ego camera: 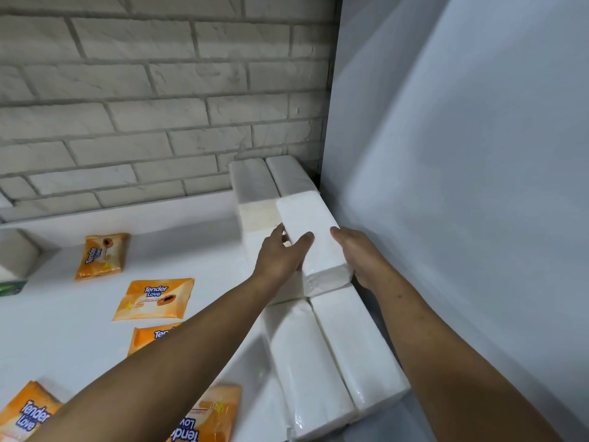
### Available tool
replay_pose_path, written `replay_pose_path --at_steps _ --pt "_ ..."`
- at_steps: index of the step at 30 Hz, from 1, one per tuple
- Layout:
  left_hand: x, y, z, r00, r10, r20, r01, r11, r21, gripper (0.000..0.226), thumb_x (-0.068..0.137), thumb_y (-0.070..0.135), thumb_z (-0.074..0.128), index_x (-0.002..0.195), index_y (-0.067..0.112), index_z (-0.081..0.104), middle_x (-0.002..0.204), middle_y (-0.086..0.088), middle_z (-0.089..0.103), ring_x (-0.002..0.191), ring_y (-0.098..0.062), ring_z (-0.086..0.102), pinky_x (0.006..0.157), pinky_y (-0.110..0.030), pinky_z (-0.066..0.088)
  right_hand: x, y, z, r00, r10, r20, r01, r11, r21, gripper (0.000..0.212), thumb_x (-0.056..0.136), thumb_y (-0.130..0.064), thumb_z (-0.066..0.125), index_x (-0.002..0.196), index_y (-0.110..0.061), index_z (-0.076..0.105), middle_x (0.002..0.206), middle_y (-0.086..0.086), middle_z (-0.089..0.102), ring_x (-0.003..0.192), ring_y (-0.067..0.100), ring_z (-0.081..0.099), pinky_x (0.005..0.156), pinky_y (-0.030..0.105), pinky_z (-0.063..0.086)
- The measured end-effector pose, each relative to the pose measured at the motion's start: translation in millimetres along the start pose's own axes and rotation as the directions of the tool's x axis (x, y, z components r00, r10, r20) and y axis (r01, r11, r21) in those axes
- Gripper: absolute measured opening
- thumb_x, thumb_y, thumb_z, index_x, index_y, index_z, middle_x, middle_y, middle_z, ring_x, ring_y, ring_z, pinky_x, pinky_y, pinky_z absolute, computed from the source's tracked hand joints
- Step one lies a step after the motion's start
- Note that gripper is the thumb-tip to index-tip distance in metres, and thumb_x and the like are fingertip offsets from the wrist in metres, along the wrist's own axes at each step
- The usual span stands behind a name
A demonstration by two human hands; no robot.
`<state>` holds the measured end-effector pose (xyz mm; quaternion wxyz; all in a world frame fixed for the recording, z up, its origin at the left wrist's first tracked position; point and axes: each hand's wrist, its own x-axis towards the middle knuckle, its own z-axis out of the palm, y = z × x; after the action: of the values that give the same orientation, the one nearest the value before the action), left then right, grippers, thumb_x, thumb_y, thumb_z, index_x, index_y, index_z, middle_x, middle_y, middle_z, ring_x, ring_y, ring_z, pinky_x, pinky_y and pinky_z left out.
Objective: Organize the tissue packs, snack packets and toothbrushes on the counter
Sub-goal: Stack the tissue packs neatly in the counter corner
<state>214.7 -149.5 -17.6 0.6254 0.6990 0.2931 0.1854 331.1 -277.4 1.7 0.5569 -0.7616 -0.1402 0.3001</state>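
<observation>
Two hands holding a tissue pack (314,232) on the pile by the white side panel (462,186).

The left hand (280,255) and right hand (361,261) grip its long sides, thumbs on top. The left fingers (276,233) curl round the edge, and the right ones are hidden, probably tucked under. It rests on stacked packs (338,355) at the desk's (191,237) right end. It looks light, squashy and slick-wrapped, so it's best held gently by the sides.
</observation>
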Motion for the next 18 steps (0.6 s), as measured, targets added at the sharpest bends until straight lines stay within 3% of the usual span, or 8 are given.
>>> replay_pose_path --at_steps 2,5,10,13,18 --pt "3.0 -0.3 1.7 1.0 0.0 -0.006 0.0 1.0 0.027 0.047 0.078 0.062 0.07 0.119 0.039 0.068 0.116 0.015 0.071 0.099 -0.012 0.074 0.093 -0.045 0.061 3.2 0.5 -1.7 1.0 -0.003 -0.027 0.002 1.0 -0.012 0.037 0.098 -0.04 0.05 0.11 -0.011 0.07 0.11 0.008 0.076 0.105 0.029 0.072 0.102 0.051 0.053" --pt "6.9 0.1 4.6 1.0 0.01 0.001 -0.01 0.998 0.06 0.038 0.081 0.06 0.066 0.113 0.04 0.072 0.113 0.02 0.073 0.104 -0.008 0.071 0.1 -0.045 0.057 10.5 2.4 -4.3 0.999 -0.002 -0.05 0.002 1.0 0.011 0.037 0.099 -0.039 0.049 0.109 -0.01 0.069 0.113 0.009 0.075 0.106 0.028 0.071 0.103 0.05 0.052" --pt "12.3 3.0 7.9 1.0 -0.004 0.018 0.003 1.0 0.028 0.028 0.086 0.05 0.063 0.104 0.03 0.073 0.1 0.013 0.075 0.085 -0.015 0.073 0.097 -0.049 0.059 22.4 5.2 -7.4 0.999 -0.002 -0.039 0.004 0.999 0.054 0.032 0.102 -0.037 0.049 0.111 -0.014 0.07 0.113 0.004 0.076 0.107 0.023 0.071 0.104 0.044 0.051" --pt "15.1 -1.9 8.9 1.0 -0.005 0.027 0.004 1.0 0.024 0.026 0.088 0.047 0.064 0.103 0.028 0.072 0.098 0.011 0.073 0.072 -0.011 0.068 0.095 -0.05 0.06 26.0 6.8 -8.1 1.0 0.012 -0.029 -0.01 0.999 0.037 0.03 0.103 -0.034 0.049 0.109 -0.014 0.07 0.112 0.003 0.076 0.105 0.022 0.071 0.102 0.041 0.052" --pt "17.8 -13.7 7.9 0.999 0.009 0.046 -0.01 1.0 0.017 0.024 0.09 0.047 0.066 0.111 0.035 0.071 0.109 0.017 0.072 0.085 -0.011 0.073 0.095 -0.044 0.06 27.8 11.4 -6.6 1.0 0.001 -0.026 -0.001 1.0 0.005 0.029 0.103 -0.03 0.048 0.103 -0.014 0.072 0.104 0.001 0.078 0.103 0.023 0.072 0.097 0.038 0.054"
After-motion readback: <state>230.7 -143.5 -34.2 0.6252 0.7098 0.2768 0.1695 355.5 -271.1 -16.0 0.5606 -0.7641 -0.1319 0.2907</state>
